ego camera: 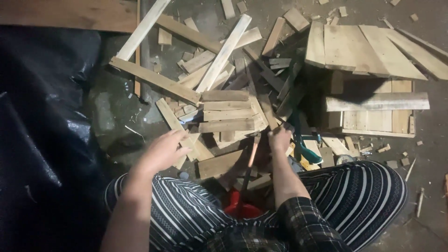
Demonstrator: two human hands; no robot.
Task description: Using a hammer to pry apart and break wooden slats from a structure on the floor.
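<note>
Striped knees [196,219] frame us: left hand [163,150] spread flat over wood slats [226,114] lying crosswise, right hand [279,139] gripping unclear beside upright hammer handle [251,161].

A rough woodworking spot on a bare floor.
Sawn planks and offcuts [224,114] are lying heaped over the dusty concrete floor [116,112], a slatted pallet [364,51] is sitting beside them, and black plastic sheeting [42,116] is covering one side.
</note>
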